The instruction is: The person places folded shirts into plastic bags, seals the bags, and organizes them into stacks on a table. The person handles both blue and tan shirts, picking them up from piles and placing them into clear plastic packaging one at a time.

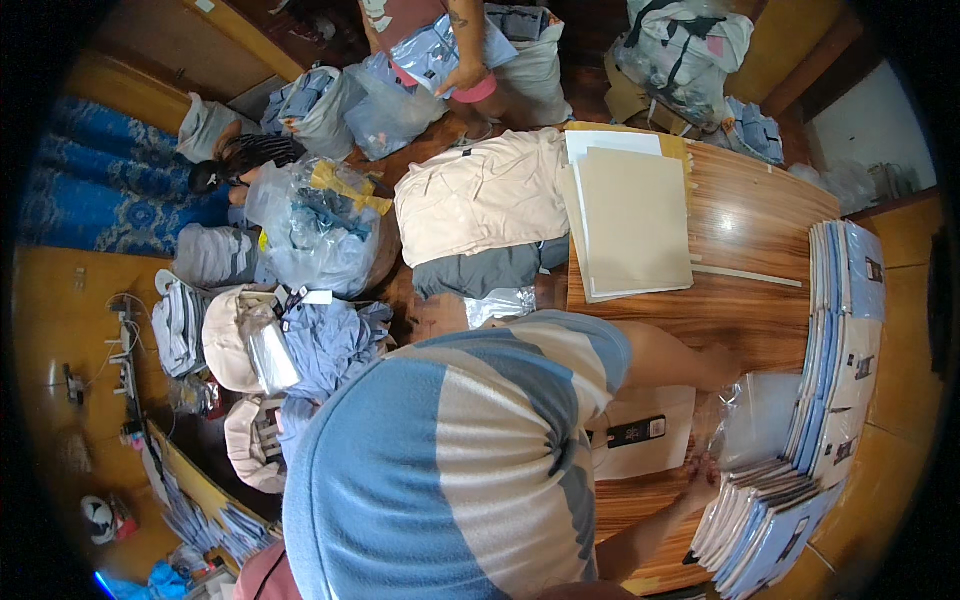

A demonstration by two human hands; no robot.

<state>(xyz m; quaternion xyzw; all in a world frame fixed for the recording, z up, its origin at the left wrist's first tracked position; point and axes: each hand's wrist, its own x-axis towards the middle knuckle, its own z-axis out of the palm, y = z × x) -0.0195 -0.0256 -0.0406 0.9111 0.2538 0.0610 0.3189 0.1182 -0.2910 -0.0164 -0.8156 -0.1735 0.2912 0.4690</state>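
At the right side of the table, a clear plastic bag (762,412) lies flat, and both my hands are at its near edge. My left hand (722,368), at the end of the upper arm in view, grips the bag's upper corner. At the lower corner my right hand (703,472) has its fingers closed on the plastic; they are slightly blurred. Between my forearms a folded pale shirt (672,408) rests on the tabletop. A black hang tag (637,432) with a white label lies across it.
Stacked bagged shirts (838,330) line the table's right edge, with another stack (765,525) nearest my right hand. Cardboard sheets (637,220) lie on the table (745,215). Beige garments (485,190) are piled beside it. Another person (462,60) stands holding packed clothes among full sacks.
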